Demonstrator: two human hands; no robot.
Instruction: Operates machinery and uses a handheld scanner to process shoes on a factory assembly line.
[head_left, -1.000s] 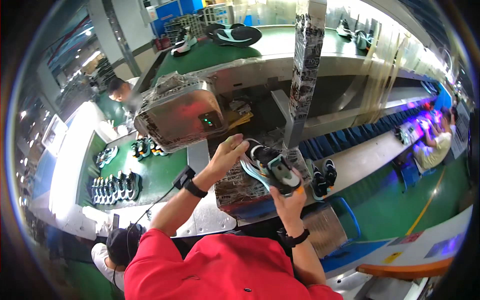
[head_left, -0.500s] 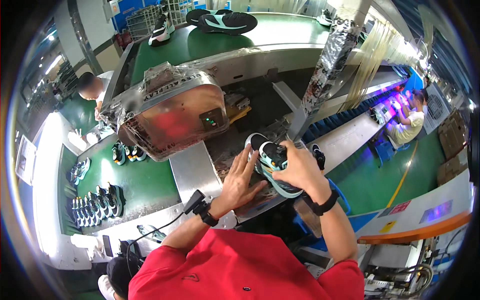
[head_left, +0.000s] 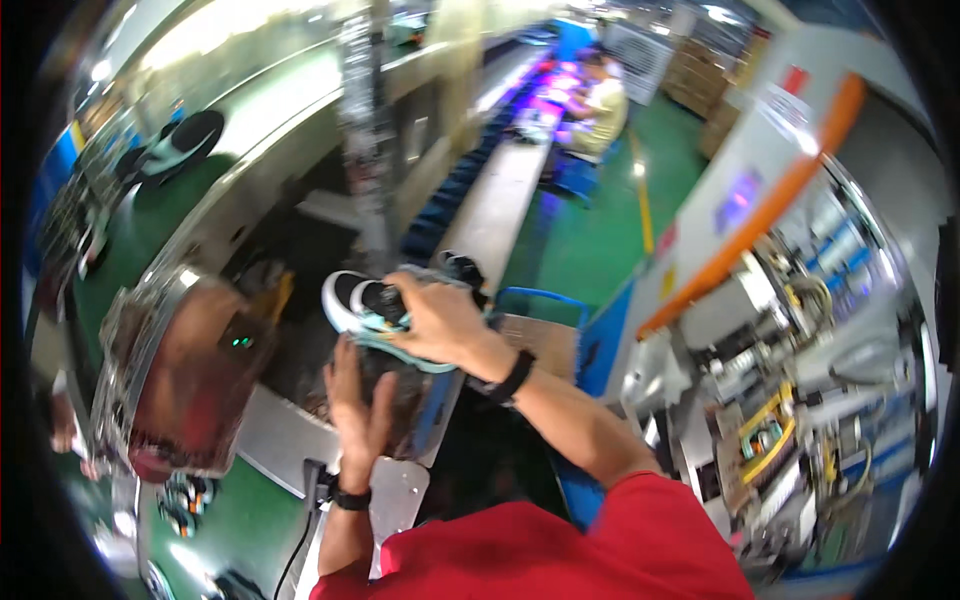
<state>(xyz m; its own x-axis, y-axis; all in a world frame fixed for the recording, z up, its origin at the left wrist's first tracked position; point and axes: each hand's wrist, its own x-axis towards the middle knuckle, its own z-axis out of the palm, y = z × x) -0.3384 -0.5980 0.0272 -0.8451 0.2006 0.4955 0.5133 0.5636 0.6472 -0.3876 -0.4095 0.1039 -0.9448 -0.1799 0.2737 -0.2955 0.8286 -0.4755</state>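
A black, white and mint-green sneaker [head_left: 352,303] lies on its long side in front of me, toe toward the left. My right hand [head_left: 445,322] is closed around its upper near the ankle opening, thumb on the near side. Just below the toe, my left hand [head_left: 360,405] is open with fingers stretched up and thumb apart; whether its fingertips touch the sole is blurred. Behind my right hand sits another dark shoe [head_left: 462,268], partly hidden by it.
A plastic-wrapped metal machine [head_left: 190,370] stands at left, beside a wrapped post [head_left: 362,150]. A long conveyor [head_left: 500,190] runs away to a seated person [head_left: 598,105]. At right is an orange-edged machine [head_left: 760,220]. More shoes [head_left: 185,500] rest on a green surface at lower left.
My view has swung to the right, so everything appears shifted left and turned. The right hand keeps its hold on the sneaker; the left hand now sits lower beside its toe, fingers closer together.
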